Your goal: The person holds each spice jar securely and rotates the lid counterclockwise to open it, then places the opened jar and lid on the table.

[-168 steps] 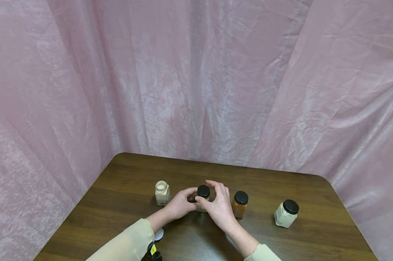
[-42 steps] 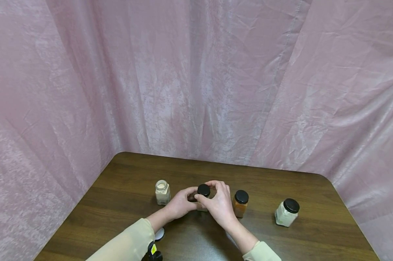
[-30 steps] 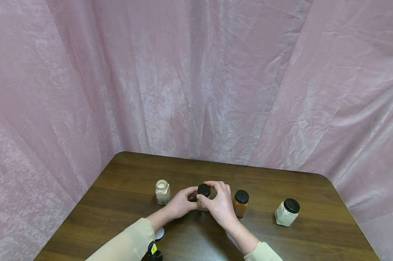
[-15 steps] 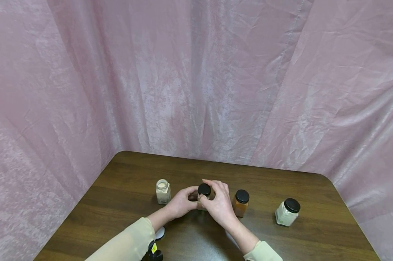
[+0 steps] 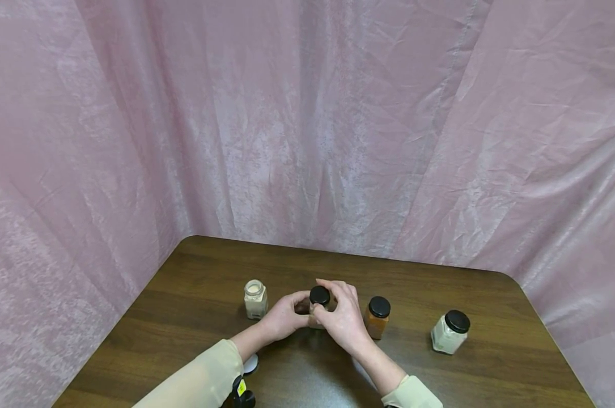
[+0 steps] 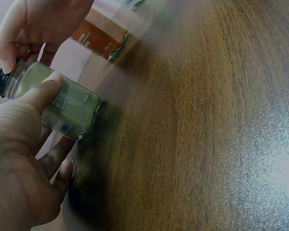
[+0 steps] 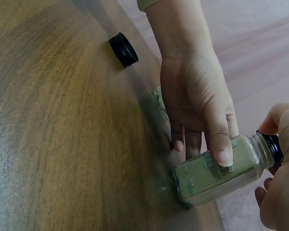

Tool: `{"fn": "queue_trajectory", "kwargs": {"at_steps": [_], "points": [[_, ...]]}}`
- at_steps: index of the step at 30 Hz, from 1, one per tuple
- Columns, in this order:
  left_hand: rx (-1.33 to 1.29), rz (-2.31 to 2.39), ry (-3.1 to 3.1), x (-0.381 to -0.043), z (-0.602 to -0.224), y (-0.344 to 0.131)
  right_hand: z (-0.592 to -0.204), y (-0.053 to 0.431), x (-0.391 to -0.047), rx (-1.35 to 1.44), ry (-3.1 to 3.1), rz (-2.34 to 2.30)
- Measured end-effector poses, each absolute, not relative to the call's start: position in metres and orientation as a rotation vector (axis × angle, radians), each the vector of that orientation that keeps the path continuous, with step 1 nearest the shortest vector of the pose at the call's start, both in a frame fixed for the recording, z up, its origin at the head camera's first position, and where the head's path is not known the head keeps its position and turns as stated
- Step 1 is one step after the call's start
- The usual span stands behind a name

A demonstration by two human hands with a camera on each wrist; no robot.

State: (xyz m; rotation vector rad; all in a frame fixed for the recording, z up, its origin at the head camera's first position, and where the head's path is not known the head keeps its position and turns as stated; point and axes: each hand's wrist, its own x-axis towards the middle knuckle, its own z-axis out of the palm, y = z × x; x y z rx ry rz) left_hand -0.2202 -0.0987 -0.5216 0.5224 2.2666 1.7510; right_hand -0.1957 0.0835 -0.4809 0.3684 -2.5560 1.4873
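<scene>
A square glass spice jar [image 5: 318, 324] of greenish powder stands mid-table between both hands, with its black lid [image 5: 319, 295] on top. My left hand [image 5: 283, 319] grips the jar's body, thumb across the near side in the left wrist view. My right hand [image 5: 344, 318] pinches the lid between thumb and fingers. In the right wrist view, part of the clear neck [image 7: 262, 150] shows below the lid. An uncapped jar [image 5: 256, 303] of pale powder stands left of my left hand. A jar of orange powder [image 5: 376, 326] with a black lid stands just right of my right hand.
A black-capped jar [image 5: 447, 335] of pale contents stands farther right on the wooden table [image 5: 491, 300]. A loose lid [image 5: 250, 364] lies beside my left forearm, near a black object with a yellow patch [image 5: 242, 387]. Pink curtains [image 5: 307, 124] hang behind the table.
My right fingers have shifted slightly around the lid, the thumb sliding a little right and the index finger reaching farther left. My left hand keeps its hold; the other jars stay put.
</scene>
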Motion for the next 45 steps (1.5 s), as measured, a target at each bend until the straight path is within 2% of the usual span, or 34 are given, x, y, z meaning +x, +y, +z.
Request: {"fn": "queue_trajectory", "kwargs": {"at_steps": [16, 31, 45], "points": [[0.536, 1.683, 2.348, -0.218, -0.52, -0.097, -0.463, 0.09, -0.191, 0.424, -2.43, 1.612], [0.523, 1.705, 2.328, -0.219, -0.521, -0.096, -0.441, 0.111, -0.169, 0.405, -2.439, 1.654], [0.559, 1.725, 2.338, -0.221, -0.525, -0.097, -0.445, 0.132, -0.146, 0.44, -2.472, 1.594]]}}
